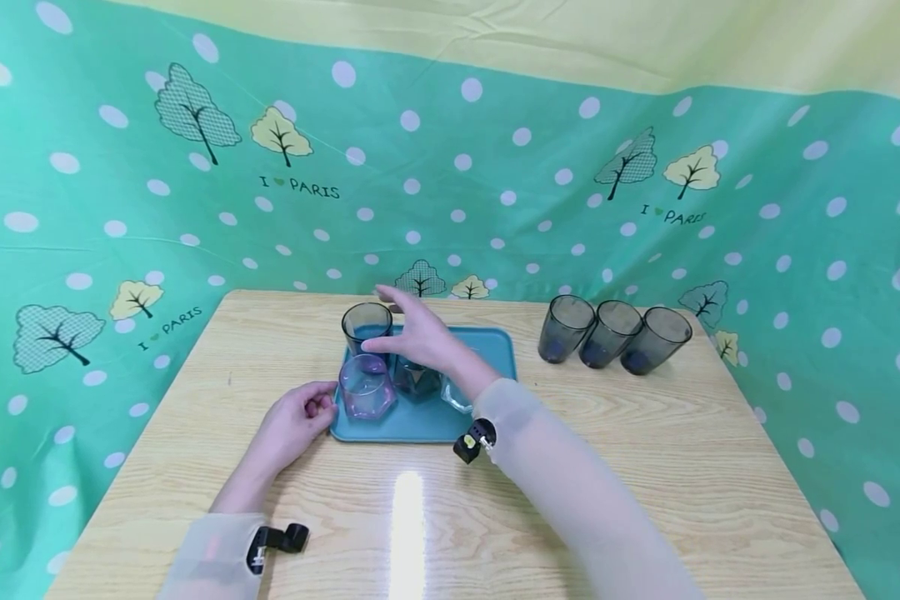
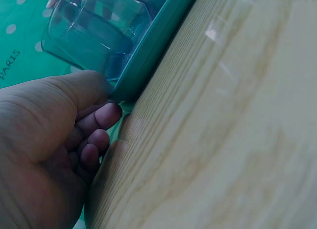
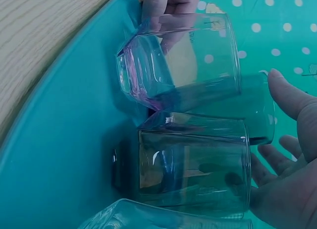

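Smoky glass [image 1: 365, 323]: one, upright, at the far left corner of the blue tray [image 1: 435, 427], behind the purple glass [image 1: 367, 393]; base hidden, so whether it bears on the tray I cannot tell from here.

Right hand [image 1: 426, 336]: spread round it, thumb to the near side, fingers beyond; contact uncertain.

Left hand [image 1: 300, 417]: pinching the tray's left rim near the front corner, apparently to steady it.

Neighbours: dark glass [image 1: 417, 383] and clear glass [image 1: 456, 397], close under the right arm; three tumblers [image 1: 607, 335] in a row, far right of the desk [image 1: 645, 475].

Handling note, as I judge it: crowded corner. Hold the glass vertical, move it straight up or down, thumb clear of the purple rim, sleeve [image 1: 570, 483] off the clear glass, tray pinned throughout.
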Demonstrator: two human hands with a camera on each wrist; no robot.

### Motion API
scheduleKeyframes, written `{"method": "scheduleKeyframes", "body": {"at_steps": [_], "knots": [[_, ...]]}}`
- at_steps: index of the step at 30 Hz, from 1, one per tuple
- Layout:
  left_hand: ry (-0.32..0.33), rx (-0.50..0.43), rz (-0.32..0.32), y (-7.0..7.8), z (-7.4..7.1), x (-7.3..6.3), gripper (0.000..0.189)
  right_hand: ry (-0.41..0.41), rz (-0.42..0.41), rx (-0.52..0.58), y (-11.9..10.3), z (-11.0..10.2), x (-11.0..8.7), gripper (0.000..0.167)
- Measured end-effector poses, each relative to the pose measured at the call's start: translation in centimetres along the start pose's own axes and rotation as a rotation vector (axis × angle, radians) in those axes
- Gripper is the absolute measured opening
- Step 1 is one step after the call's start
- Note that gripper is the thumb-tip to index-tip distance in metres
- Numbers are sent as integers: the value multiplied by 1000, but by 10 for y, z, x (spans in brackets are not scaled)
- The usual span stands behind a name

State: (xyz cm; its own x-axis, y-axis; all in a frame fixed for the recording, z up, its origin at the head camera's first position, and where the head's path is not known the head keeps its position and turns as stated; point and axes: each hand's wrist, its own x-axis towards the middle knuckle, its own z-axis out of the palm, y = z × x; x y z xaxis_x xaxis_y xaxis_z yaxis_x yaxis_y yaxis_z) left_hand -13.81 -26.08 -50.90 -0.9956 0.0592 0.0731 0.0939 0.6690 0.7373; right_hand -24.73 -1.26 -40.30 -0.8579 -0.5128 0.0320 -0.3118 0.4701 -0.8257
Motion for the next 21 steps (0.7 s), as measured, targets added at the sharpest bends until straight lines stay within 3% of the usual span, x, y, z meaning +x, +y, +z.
{"method": "scheduleKeyframes", "body": {"at_steps": [10, 21], "knots": [[4, -5, 4, 0, 0, 0, 39, -3, -4, -74, -4, 2, 2, 99], [-1, -7, 5, 1, 0, -1, 39, -3, -3, -81, -3, 5, 1, 99]]}}
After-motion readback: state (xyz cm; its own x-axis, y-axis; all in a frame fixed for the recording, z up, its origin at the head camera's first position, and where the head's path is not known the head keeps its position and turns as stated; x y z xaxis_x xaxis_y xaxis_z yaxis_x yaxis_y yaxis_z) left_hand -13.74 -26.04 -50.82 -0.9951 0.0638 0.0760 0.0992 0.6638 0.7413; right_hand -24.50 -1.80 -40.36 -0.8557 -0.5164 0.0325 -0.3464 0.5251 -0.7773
